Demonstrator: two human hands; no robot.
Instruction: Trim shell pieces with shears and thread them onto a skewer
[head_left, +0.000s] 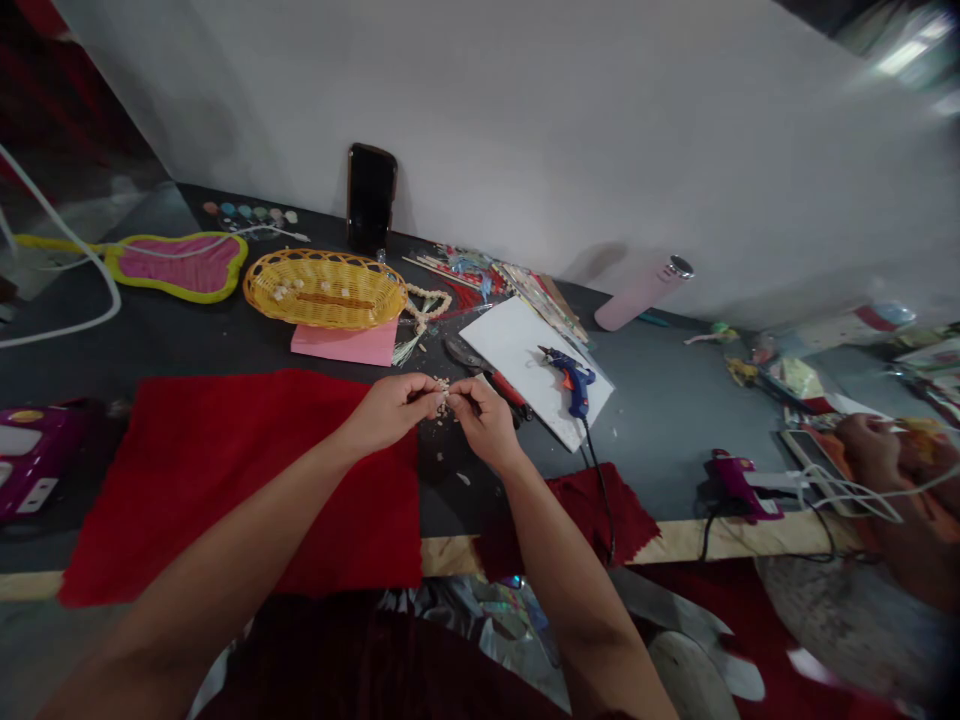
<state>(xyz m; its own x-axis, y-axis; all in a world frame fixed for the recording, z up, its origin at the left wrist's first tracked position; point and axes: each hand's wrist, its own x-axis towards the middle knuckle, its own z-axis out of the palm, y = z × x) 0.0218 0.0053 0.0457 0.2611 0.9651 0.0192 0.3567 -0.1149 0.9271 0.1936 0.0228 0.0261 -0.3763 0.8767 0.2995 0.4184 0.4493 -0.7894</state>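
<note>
My left hand (394,410) and my right hand (486,422) meet over the dark table, each with thumb and fingertips pinched together. What the fingers hold is too small to make out. Little pale beige pieces (442,384) lie scattered around and just past the fingertips. Under my left forearm spreads a red cloth (255,480). Close to my right hand lie red-handled pliers (510,392), partly hidden. Beyond the hands, a yellow wicker basket (386,298) with a few pale bits in it rests partly over a pink paper (345,346). A string of beige beads (429,300) lies beside the basket.
A blue glue gun (576,385) lies on a white board (510,330), its cord running off the front edge. A phone (371,195) leans on the wall; a pink bottle (641,295) stands farther right. Purple devices (34,462) flank me. Another person's hand (870,450) is at far right.
</note>
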